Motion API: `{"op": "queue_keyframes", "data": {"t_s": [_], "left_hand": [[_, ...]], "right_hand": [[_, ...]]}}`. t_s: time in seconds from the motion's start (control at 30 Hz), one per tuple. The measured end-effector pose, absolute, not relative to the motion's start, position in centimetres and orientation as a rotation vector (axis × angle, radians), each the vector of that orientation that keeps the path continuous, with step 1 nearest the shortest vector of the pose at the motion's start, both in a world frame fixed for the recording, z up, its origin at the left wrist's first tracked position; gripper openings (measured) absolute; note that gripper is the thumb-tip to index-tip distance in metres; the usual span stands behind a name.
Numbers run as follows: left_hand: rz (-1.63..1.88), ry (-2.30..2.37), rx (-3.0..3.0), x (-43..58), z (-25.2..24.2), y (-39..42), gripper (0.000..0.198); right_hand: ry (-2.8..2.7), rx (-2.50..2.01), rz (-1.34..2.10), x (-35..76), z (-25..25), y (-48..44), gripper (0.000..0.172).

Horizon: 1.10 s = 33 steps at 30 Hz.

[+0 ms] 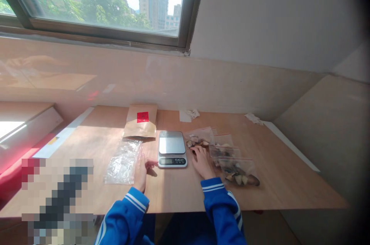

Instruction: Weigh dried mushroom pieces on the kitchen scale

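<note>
A small digital kitchen scale [172, 148] with a steel platform sits mid-table, nothing on it. My left hand [141, 172] rests flat on the table just left of the scale, fingers apart, beside an empty clear plastic bag [123, 161]. My right hand [201, 161] lies to the right of the scale, fingertips by an open clear bag of dried pieces [199, 138]. Whether the fingers pinch a piece, I cannot make out. More filled zip bags [238, 172] lie in a row to the right of that hand.
A brown paper pouch with a red label [140, 121] lies behind the empty bag. Crumpled white paper [189, 114] and another scrap [254, 118] sit at the table's back edge. A low wooden wall rises behind the table, and a pixelated patch [58, 198] covers the lower left.
</note>
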<state>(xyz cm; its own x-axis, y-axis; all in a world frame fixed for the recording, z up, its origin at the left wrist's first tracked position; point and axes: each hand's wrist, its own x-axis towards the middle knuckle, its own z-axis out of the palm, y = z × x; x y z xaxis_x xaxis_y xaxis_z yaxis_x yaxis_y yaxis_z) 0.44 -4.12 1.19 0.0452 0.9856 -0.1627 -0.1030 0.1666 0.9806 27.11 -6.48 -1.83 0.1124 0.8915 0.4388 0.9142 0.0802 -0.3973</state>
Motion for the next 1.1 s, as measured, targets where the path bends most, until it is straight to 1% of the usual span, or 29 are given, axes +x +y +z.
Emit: {"op": "queue_keyframes", "data": {"t_s": [0.07, 0.13, 0.27, 0.4, 0.47, 0.63, 0.8, 0.83, 0.9, 1.0, 1.1], "left_hand": [[1.112, 1.168, 1.044, 0.4, 1.1, -4.1, 0.069], [1.105, 1.142, 1.065, 0.3, 0.8, -4.0, 0.068], [1.087, 1.113, 1.067, 0.1, 0.1, -3.8, 0.065], [1.071, 1.124, 1.046, 0.2, 0.2, -3.8, 0.066], [1.069, 1.127, 1.034, 0.2, 0.4, -3.9, 0.067], [1.062, 1.120, 1.006, 0.2, 0.5, -3.9, 0.066], [1.050, 1.136, 1.012, 0.4, 0.1, -3.9, 0.067], [1.048, 1.155, 1.033, 0.4, 0.1, -4.0, 0.065], [1.105, 1.236, 1.130, 0.5, 0.4, -4.0, 0.055], [1.328, 1.471, 1.328, 0.1, 1.4, -3.1, 0.039], [1.455, 1.697, 1.600, -0.7, 2.5, -0.9, 0.038]], "right_hand": [[-1.713, -1.822, -0.031, 27.0, -2.9, -6.8, 0.029], [-1.635, -1.768, 0.026, 27.0, -2.8, -6.5, 0.029], [-1.450, -1.579, 0.135, 25.8, 0.0, -4.1, 0.027], [-1.589, -1.490, 0.177, 23.7, 2.1, -1.6, 0.023], [-1.637, -1.502, 0.123, 23.2, 1.7, -1.4, 0.024], [-1.482, -1.716, -0.177, 24.8, -1.4, -3.3, 0.031], [-1.492, -1.863, -0.190, 27.7, -2.7, -4.2, 0.037], [-1.489, -1.865, -0.185, 28.1, -2.7, -4.2, 0.037], [-1.482, -1.848, -0.176, 28.7, -2.4, -4.1, 0.036], [-1.449, -1.790, -0.173, 28.2, -1.9, -4.6, 0.037], [-1.382, -1.690, -0.138, 25.4, -1.6, -6.7, 0.037]]}}
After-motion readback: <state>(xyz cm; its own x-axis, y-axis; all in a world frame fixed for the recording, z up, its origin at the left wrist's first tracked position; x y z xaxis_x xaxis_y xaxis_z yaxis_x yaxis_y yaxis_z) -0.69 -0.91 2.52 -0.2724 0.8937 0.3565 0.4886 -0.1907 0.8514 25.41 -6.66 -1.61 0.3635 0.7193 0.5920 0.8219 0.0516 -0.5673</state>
